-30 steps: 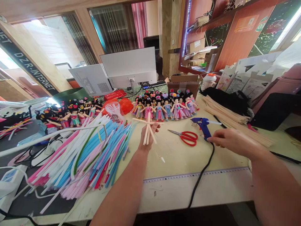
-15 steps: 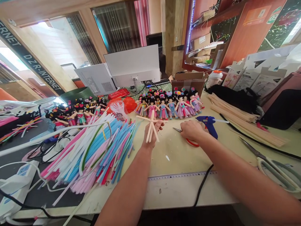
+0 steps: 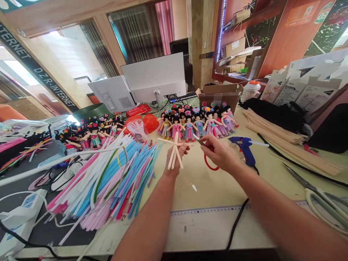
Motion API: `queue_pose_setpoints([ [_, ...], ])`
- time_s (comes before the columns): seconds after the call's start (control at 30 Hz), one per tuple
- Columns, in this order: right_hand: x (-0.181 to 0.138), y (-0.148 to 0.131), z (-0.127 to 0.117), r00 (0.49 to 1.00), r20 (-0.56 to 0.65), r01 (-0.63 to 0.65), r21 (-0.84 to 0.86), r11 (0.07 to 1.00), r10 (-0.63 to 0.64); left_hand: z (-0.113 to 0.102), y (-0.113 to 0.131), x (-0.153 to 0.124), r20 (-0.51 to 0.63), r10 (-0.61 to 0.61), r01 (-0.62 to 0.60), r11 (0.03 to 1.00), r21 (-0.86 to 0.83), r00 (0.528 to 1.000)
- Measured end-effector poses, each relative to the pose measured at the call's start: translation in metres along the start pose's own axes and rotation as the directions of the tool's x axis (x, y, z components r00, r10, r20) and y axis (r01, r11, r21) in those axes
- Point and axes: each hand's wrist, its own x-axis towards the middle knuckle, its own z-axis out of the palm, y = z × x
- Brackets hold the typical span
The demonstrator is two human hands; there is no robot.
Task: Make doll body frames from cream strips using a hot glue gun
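Note:
My left hand point(image 3: 178, 158) is closed round a small frame of pale wooden sticks point(image 3: 174, 149), a crossbar over several splayed legs, held upright above the table. My right hand point(image 3: 219, 152) grips red-handled scissors point(image 3: 208, 158), lifted off the table with the blades pointing left toward the crossbar's right end. A blue glue gun point(image 3: 245, 145) lies just to the right of my right hand, its black cord point(image 3: 237, 217) trailing toward me.
A heap of coloured pipe cleaners point(image 3: 108, 177) covers the left. Rows of small dolls point(image 3: 198, 123) stand behind the hands. Long wooden sticks point(image 3: 285, 139) and large grey scissors point(image 3: 320, 197) lie at right. A steel ruler point(image 3: 206, 210) runs along the near edge.
My right hand went from the glue gun to the red scissors, took them up and brought them left toward the stick frame. My left hand held the frame nearly still.

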Motion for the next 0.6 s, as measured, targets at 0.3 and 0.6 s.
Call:
queue_pose_setpoints([
  [0.3, -0.008, -0.0049, 0.01, 0.977, 0.052, 0.214, -0.257, 0.943, -0.208, -0.0043, 0.0048, -0.0005, -0.049, -0.019, 0.022, 0.999, 0.048, 0.999],
  [0.6, -0.0077, -0.0032, 0.0088, 0.963, 0.067, 0.265, -0.386, 0.883, -0.26, -0.0076, 0.0027, 0.0011, -0.064, -0.021, 0.025, 0.998, 0.064, 0.998],
])
